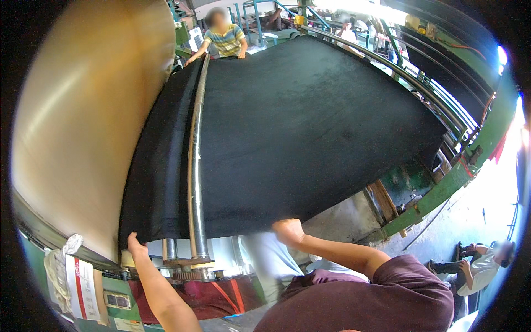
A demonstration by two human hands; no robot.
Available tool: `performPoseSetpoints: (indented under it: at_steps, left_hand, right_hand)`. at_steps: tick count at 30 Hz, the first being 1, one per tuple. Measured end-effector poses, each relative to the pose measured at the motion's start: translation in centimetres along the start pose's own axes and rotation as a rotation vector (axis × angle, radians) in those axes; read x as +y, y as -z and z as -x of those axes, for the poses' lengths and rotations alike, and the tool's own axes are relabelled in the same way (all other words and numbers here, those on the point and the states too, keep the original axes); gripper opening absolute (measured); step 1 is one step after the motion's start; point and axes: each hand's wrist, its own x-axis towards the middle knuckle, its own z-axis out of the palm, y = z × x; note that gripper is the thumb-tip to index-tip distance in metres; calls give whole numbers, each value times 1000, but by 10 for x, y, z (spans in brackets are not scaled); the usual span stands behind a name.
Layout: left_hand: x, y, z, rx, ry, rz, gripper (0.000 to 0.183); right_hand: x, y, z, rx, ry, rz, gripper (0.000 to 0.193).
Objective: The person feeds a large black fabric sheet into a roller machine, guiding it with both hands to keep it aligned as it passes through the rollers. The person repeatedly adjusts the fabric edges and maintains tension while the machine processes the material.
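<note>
A wide sheet of black fabric point(276, 133) stretches away from me across the machine. At its near left corner, beside the big drum, my left hand point(138, 244) is closed on the fabric's edge. Farther right along the same near edge, my right hand point(289, 231) is closed around the border, slightly blurred, its fingertips hidden. Between my hands a shiny metal roller point(196, 155) runs lengthwise over the cloth. Another person point(225, 40) in a striped shirt has both hands at the far edge of the fabric.
A large, smooth metal drum point(83, 122) rises on the left. Gears point(193, 272) sit below the roller's near end. A green machine frame point(442, 193) and metal rails point(398, 69) curve along the right. A seated person point(481, 271) is at the lower right.
</note>
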Motion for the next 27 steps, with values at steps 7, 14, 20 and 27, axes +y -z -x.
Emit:
performPoseSetpoints:
  at_steps: [7,14,20,27]
  left_hand:
    - [15,48,-62,111,-79,35,25]
    - [15,8,0,137,-36,-90,28]
    - [6,2,1,-95,-14,-145,31]
    - [9,12,-5,-16,8,-18,39]
  right_hand:
    - [-54,13,-22,-5,180,-71,7]
    - [-85,20,-36,-69,219,-12,8]
    - [-113,1,-49,-70,284,-84,8]
    - [-147,-14,-73,-49,372,-159,8]
